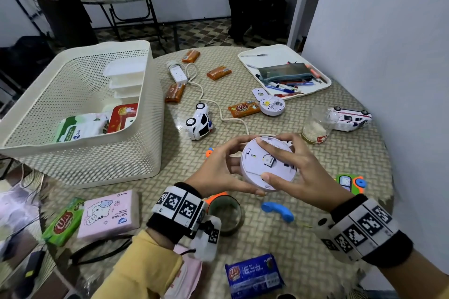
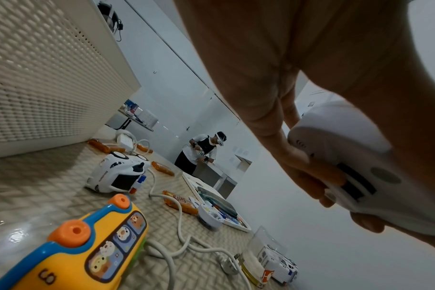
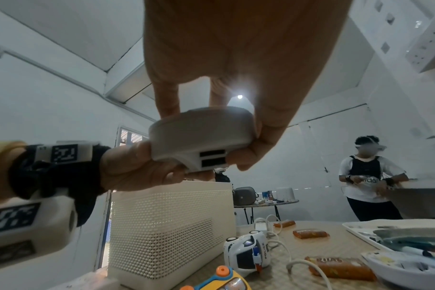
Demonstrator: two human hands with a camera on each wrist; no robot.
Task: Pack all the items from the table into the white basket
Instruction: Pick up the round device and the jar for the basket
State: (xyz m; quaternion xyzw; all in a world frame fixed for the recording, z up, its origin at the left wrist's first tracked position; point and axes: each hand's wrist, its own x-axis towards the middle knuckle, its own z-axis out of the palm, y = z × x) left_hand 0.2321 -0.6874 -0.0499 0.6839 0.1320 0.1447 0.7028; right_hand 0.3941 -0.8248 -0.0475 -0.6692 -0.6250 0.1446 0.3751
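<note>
— Hands?
— Left hand (image 1: 213, 172) and right hand (image 1: 298, 170) both curl fingers round the smoke detector (image 1: 268, 164), lifted off the table, likely steadying it for carrying.
— Basket?
— White basket (image 1: 145, 114) waits at ten o'clock.

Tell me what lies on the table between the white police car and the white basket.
Nothing: in the head view only bare woven table surface separates the police car from the basket. The right wrist view agrees; the white cable runs on the car's other side.
</note>
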